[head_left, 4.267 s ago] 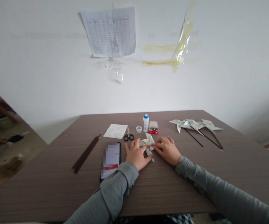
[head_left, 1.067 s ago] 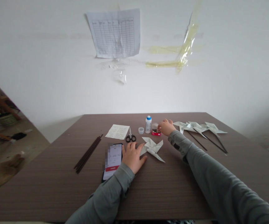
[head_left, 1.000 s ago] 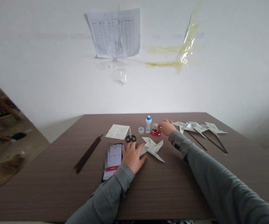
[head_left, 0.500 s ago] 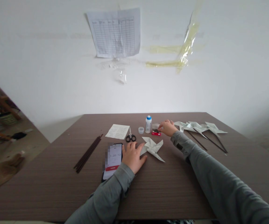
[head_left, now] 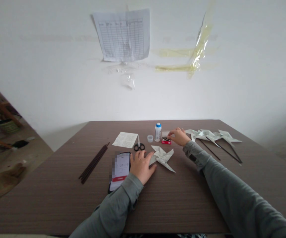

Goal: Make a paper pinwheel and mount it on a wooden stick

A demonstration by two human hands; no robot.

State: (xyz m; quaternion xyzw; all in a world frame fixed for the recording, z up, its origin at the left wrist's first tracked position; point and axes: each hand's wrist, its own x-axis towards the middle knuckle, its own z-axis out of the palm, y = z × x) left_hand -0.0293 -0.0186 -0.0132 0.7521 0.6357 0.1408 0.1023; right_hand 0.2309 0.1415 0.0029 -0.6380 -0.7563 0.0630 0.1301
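My left hand (head_left: 143,166) rests on the table with its fingers spread, beside a paper pinwheel (head_left: 163,158) made from printed paper. It touches or lies close to the pinwheel's left blade; I cannot tell which. My right hand (head_left: 179,136) reaches to a small red box (head_left: 166,142) of small dark and shiny pieces, too small to name. Its thumb and fingertips come together over the box's right side, and whatever they hold is hidden. Behind the box stands a white bottle with a blue cap (head_left: 158,132). A small clear cup (head_left: 150,138) sits left of the bottle.
Black-handled scissors (head_left: 139,146) lie by a square printed paper (head_left: 125,139). A phone (head_left: 119,172) showing a timer is left of my left hand. Several dark sticks (head_left: 94,163) lie farther left. At right are finished pinwheels (head_left: 209,135) on sticks. A wall (head_left: 58,82) borders the table's back.
My right hand stays at the red box, its fingers shifting only slightly. My left hand and the pinwheel have not visibly moved.
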